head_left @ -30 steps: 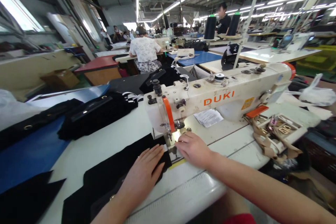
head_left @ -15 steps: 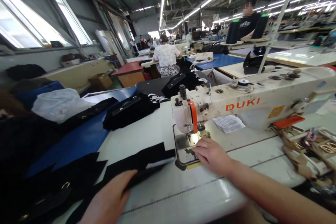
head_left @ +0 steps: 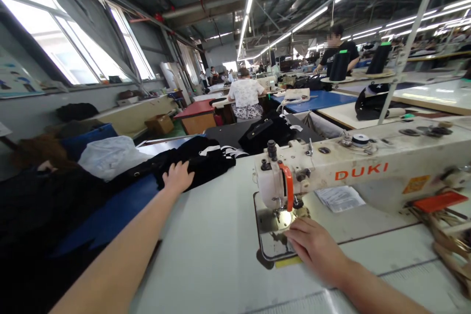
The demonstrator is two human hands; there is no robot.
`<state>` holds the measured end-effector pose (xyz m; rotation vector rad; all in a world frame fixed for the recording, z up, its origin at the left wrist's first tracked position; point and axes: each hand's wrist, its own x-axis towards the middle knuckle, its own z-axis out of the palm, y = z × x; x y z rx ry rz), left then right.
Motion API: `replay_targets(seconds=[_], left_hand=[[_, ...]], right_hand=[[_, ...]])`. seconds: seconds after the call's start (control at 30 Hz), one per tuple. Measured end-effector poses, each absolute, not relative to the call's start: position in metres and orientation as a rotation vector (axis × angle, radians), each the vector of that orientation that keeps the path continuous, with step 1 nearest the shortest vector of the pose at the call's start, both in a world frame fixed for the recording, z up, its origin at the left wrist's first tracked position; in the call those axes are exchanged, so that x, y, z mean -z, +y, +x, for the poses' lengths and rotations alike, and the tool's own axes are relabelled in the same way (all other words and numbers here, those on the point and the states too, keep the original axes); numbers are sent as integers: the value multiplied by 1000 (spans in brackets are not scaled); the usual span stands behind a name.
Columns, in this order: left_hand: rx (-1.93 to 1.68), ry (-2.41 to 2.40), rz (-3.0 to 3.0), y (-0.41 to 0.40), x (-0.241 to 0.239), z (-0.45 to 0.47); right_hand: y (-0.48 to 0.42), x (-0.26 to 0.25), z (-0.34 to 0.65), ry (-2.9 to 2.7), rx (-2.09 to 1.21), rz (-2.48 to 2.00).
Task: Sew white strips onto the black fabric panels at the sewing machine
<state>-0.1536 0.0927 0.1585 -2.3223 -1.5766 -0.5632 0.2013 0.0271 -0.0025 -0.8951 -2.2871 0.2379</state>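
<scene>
My left hand (head_left: 178, 176) reaches forward over the table's left side. Its fingers are spread on a pile of black fabric pieces (head_left: 206, 167) with white tags or strips. Beside the needle area of a white sewing machine (head_left: 362, 174), my right hand (head_left: 316, 245) has its thumb and fingers pinched together. Whatever it may hold is too small or hidden to make out. The lamp lights the metal needle plate (head_left: 267, 235) next to the fingertips. More black fabric (head_left: 33, 274) lies low on the left, partly behind my left forearm.
White printed papers (head_left: 340, 198) lie under the machine arm. A clear plastic bag (head_left: 112, 157) sits on the left, near a blue surface (head_left: 121, 206). Black thread cones (head_left: 339, 66) stand behind the machine. Co-workers (head_left: 246, 93) are farther back. Tan straps hang at the right edge.
My left hand has let go of the black fabric piece near the front and moved forward onto the pile. My right hand stays by the needle. The view has swung left.
</scene>
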Motion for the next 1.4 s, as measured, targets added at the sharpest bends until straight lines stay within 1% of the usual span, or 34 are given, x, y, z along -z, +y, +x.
replay_targets(seconds=[0.13,0.23,0.4,0.47,0.57,0.63,0.7,0.8,0.87,0.97,1.1,1.17,1.27,1.4], left_hand=[[588,-1690,-2242,77,-131,-156],[571,-1828,-2157,51,-118,-178],[428,-2293,-1886,-31,-98,-244],[319,-2415,-1913,-67,-85,-262],[116,-2322,-2045,-104,-63,-266],[43,-2202,-2076,-114,-54,-258],[87,-2144,-2029,-114,-54,-247],[264,-2154,-1810,-106,-68,-231],[345,-2077,-1765,-101,-76,-213],[311,-1813,-1968,-92,-68,-161],[53,-1525,-2210,-85,-26,-62],[9,-1473,-2223,-82,-10,-23],[101,-1481,-2251,-75,-6,-1],[295,-1414,-2374,-56,-18,-34]], right_hand=[[26,3,201,-2304,-283,-887],[25,1,202,-2328,-309,-854],[25,1,205,-2359,-348,-822],[25,2,205,-2368,-348,-810],[24,2,205,-2374,-326,-793],[24,3,205,-2369,-300,-788],[23,4,205,-2360,-276,-787],[23,4,206,-2346,-252,-779],[24,3,206,-2344,-242,-771],[25,2,205,-2346,-239,-773],[25,-2,203,-2334,-225,-794],[23,-5,206,-2331,-207,-788],[22,-9,226,-2319,-168,-801],[33,-12,281,-2156,-69,-1003]])
